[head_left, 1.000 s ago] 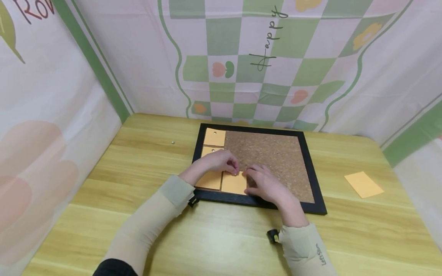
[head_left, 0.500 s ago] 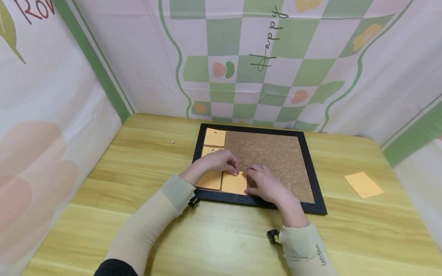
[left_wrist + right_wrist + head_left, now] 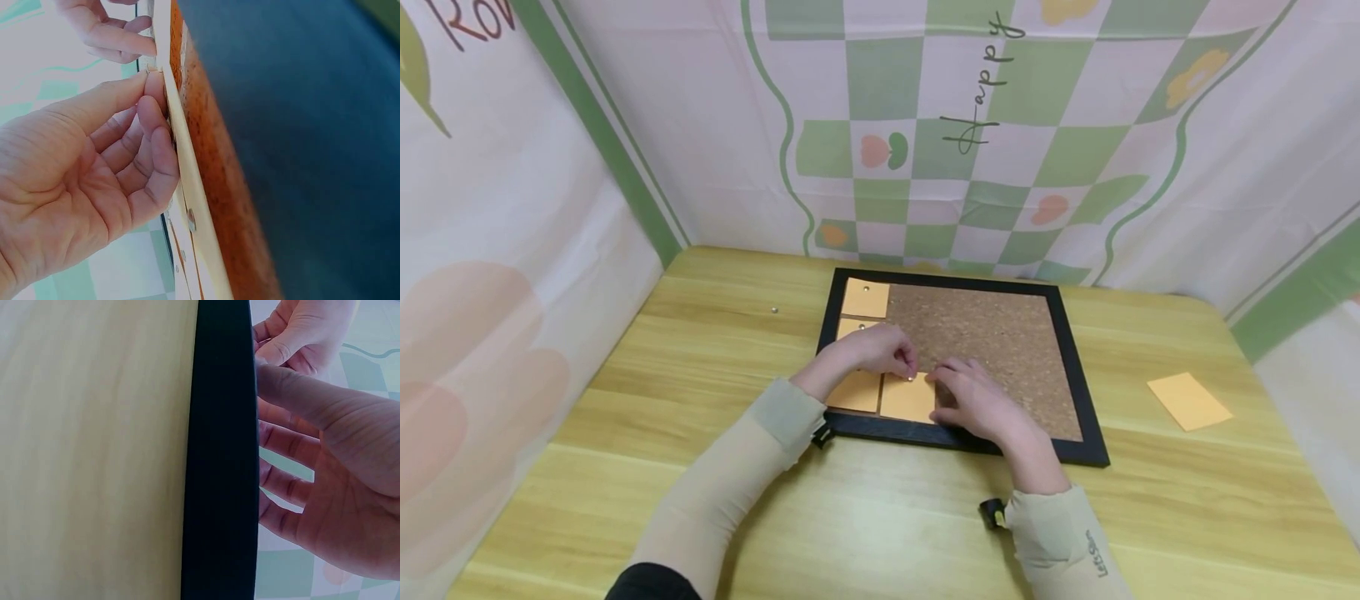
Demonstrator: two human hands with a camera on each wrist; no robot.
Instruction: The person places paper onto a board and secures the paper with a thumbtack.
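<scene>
A cork board (image 3: 992, 333) in a black frame lies on the table in the head view. My left hand (image 3: 878, 350) pinches a small thumbtack (image 3: 911, 379) between thumb and index finger, at the top edge of an orange paper note (image 3: 908, 402). My right hand (image 3: 976, 398) touches the right side of that note, its fingers spread over the cork. To the left lies another orange note (image 3: 856, 393), partly behind my left hand. Two more notes, an upper one (image 3: 867, 298) and one below it (image 3: 850, 327), carry tacks. The tack's point is hidden.
Loose orange paper (image 3: 1190, 402) lies on the table (image 3: 880, 517) to the right of the board. A single thumbtack (image 3: 775, 310) sits on the table to the left. Behind the table hangs a patterned cloth (image 3: 962, 125).
</scene>
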